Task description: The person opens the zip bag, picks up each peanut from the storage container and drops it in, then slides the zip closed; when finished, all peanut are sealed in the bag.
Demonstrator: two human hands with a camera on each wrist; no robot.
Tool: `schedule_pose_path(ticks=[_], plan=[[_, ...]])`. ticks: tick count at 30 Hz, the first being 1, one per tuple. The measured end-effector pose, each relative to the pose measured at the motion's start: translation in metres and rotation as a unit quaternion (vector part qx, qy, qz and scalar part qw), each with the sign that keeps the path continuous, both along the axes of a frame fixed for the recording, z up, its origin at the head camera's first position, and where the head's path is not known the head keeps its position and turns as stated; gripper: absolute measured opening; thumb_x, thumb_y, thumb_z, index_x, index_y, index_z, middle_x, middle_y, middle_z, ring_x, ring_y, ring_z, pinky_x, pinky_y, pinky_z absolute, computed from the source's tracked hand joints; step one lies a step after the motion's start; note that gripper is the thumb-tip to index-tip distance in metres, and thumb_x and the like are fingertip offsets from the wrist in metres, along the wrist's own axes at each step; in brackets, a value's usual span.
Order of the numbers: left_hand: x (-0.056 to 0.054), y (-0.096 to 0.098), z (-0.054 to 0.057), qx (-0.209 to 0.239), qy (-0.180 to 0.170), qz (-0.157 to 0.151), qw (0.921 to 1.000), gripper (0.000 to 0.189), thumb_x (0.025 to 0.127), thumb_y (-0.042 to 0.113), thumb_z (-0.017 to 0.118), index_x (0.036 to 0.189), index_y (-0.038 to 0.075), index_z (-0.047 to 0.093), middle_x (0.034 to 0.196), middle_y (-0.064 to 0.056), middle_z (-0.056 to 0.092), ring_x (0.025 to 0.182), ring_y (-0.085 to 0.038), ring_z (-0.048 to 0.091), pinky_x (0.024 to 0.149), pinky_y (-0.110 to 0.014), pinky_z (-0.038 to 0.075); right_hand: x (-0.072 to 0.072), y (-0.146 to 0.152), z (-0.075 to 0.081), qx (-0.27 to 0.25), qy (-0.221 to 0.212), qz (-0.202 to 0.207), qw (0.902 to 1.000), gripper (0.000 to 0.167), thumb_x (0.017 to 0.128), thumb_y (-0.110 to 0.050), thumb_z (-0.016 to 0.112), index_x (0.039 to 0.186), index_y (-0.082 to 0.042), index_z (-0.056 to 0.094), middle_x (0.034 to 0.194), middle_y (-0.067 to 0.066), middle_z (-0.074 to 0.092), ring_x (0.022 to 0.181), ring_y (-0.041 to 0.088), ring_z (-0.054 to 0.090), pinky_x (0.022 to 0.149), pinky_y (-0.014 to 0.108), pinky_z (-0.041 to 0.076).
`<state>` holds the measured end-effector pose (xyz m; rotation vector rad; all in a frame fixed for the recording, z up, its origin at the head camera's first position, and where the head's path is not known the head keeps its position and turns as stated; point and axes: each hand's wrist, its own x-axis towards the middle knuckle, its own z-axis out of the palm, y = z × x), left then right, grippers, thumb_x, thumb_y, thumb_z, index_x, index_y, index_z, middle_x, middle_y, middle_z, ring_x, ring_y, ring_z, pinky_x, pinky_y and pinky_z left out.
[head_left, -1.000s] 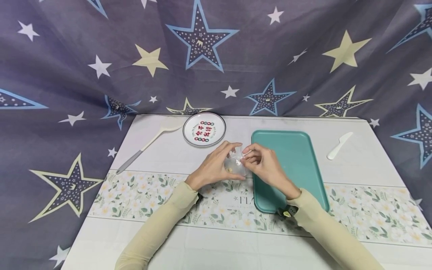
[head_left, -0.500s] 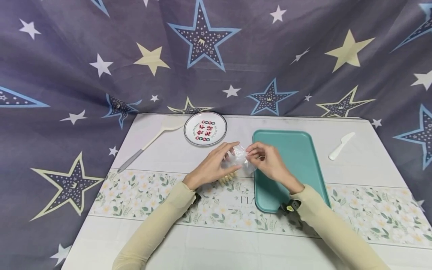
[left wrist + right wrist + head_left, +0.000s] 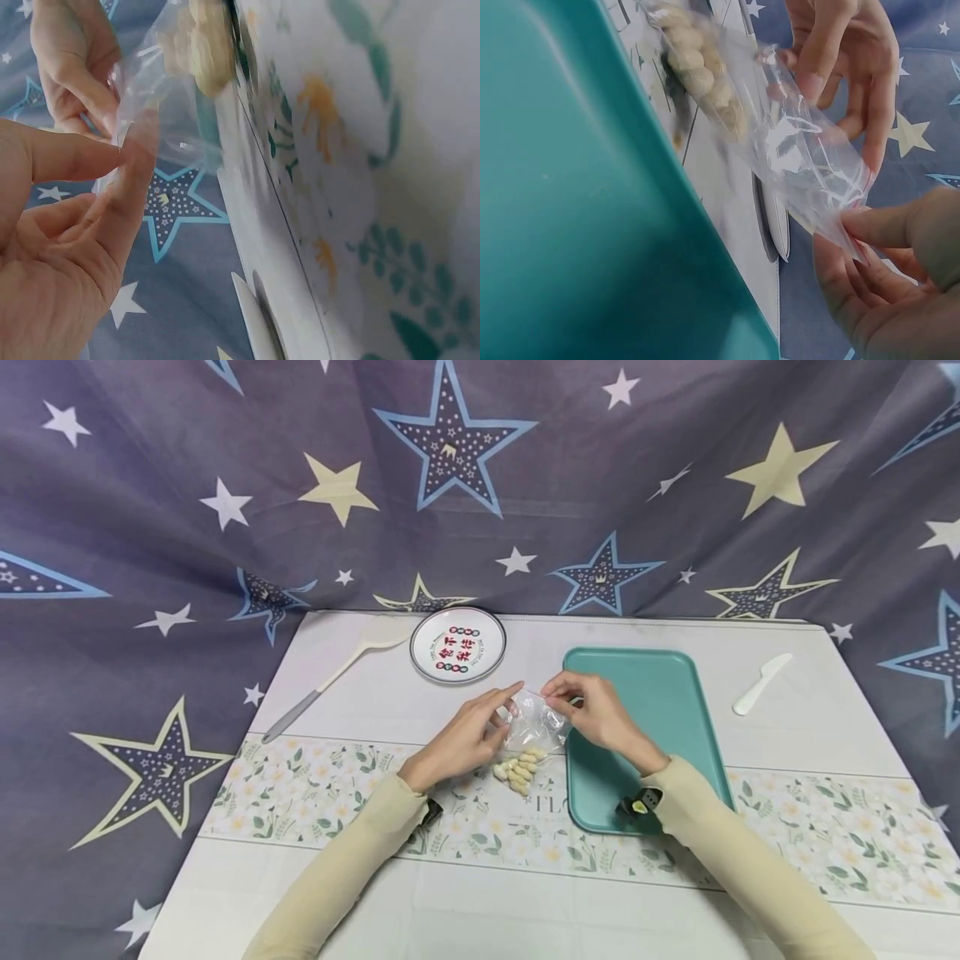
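Observation:
A clear plastic bag (image 3: 536, 722) hangs between my two hands over the table, its mouth edge upward. Pale peanuts in their shells (image 3: 519, 770) lie in its lower part; the right wrist view shows the peanuts (image 3: 694, 64) bunched inside the clear film. With thumb and fingers my left hand (image 3: 467, 735) holds the bag's left side. My right hand (image 3: 596, 710) pinches the bag's upper right corner, as the right wrist view shows at the fingertips (image 3: 855, 221). Beneath the right hand is a teal tray (image 3: 652, 760).
A round white plate (image 3: 458, 646) with red lettering stands at the back. Left of it lies a pale spatula or spoon (image 3: 337, 677) with a grey handle end. A white plastic knife (image 3: 761, 683) rests right of the tray. A star-patterned curtain (image 3: 480, 560) borders the table's rear.
The bag has gone from crumpled between the hands to spread out, with the peanuts dropping into clear view below. My left hand has shifted slightly lower and left; the right stays near the corner.

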<state>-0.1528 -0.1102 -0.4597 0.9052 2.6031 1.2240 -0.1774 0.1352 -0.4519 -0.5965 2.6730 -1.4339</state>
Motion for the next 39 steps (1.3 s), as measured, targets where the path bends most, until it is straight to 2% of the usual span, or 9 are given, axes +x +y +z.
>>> schedule_pose_path(ticks=[7,15,22,27,32,35,39], plan=[[0.005,-0.005,-0.002,0.014,-0.020,0.025,0.9994,0.073,0.093,-0.008,0.061,0.161,0.004,0.035,0.123,-0.013,0.065,0.093,-0.020,0.073,0.079,-0.020,0.061,-0.007,-0.006,-0.003,0.008,0.001,0.017,0.9998,0.010,0.095,-0.006,0.073,0.105,-0.007,0.077,0.100,0.011,0.079,0.088,0.024,0.075,0.075,0.028,0.062],[-0.005,-0.014,-0.007,0.027,-0.038,0.065,0.9968,0.072,0.092,-0.012,0.061,0.158,0.007,0.042,0.113,-0.013,0.068,0.085,-0.020,0.074,0.068,-0.023,0.061,-0.012,-0.014,-0.004,0.004,-0.003,0.035,0.9994,0.013,0.096,-0.010,0.074,0.108,-0.007,0.077,0.099,0.011,0.080,0.088,0.023,0.075,0.082,0.035,0.063],[-0.013,-0.018,-0.012,0.010,-0.018,0.088,0.9959,0.069,0.088,-0.011,0.066,0.153,0.002,0.047,0.103,-0.011,0.070,0.084,-0.018,0.073,0.074,-0.022,0.061,-0.016,-0.017,-0.008,-0.006,-0.026,0.039,0.9989,0.016,0.094,-0.005,0.075,0.110,-0.002,0.076,0.099,0.015,0.080,0.087,0.025,0.075,0.081,0.034,0.063],[-0.017,-0.016,-0.012,0.015,-0.017,0.115,0.9931,0.049,0.094,0.000,0.067,0.142,-0.001,0.058,0.101,-0.014,0.073,0.088,-0.023,0.074,0.081,-0.030,0.063,-0.018,-0.020,-0.012,-0.019,-0.049,0.031,0.9981,0.017,0.093,-0.001,0.074,0.110,-0.001,0.076,0.100,0.018,0.079,0.088,0.027,0.074,0.082,0.034,0.063],[-0.025,-0.014,-0.012,0.032,-0.014,0.157,0.9869,0.022,0.100,0.012,0.067,0.118,0.000,0.073,0.103,-0.016,0.077,0.091,-0.028,0.075,0.086,-0.038,0.063,-0.018,-0.025,-0.014,-0.024,-0.054,0.028,0.9978,0.016,0.093,-0.002,0.073,0.110,-0.003,0.076,0.102,0.016,0.079,0.091,0.027,0.074,0.085,0.038,0.063],[-0.029,-0.013,-0.012,0.040,-0.016,0.169,0.9847,0.015,0.100,0.012,0.069,0.107,0.001,0.076,0.103,-0.016,0.078,0.091,-0.029,0.075,0.086,-0.038,0.063,-0.018,-0.028,-0.014,-0.021,-0.048,0.027,0.9983,0.015,0.094,-0.004,0.074,0.108,-0.004,0.077,0.100,0.015,0.079,0.090,0.026,0.074,0.085,0.038,0.062],[-0.031,-0.011,-0.009,0.044,-0.025,0.170,0.9840,0.012,0.098,0.010,0.070,0.104,0.000,0.075,0.103,-0.016,0.078,0.092,-0.030,0.075,0.087,-0.038,0.063,-0.020,-0.032,-0.014,-0.013,-0.032,0.025,0.9991,0.013,0.094,-0.009,0.075,0.106,-0.005,0.078,0.099,0.013,0.079,0.089,0.024,0.073,0.086,0.036,0.062]])
